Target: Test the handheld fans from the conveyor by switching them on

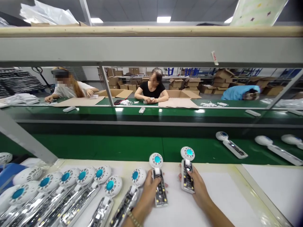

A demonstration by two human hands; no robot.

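I have the left grip [149, 193] wrapped round one handheld fan [161, 193] at six o'clock, the right grip [198, 186] holding a second fan [186, 179] at five, over the cream bench [247, 181]; beyond, a green belt [106, 146] runs nine to three, cartons [221, 82] toward two.

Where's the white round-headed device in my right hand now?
In the head view, the white round-headed device is lower right of centre, beside the matching device in your left hand.
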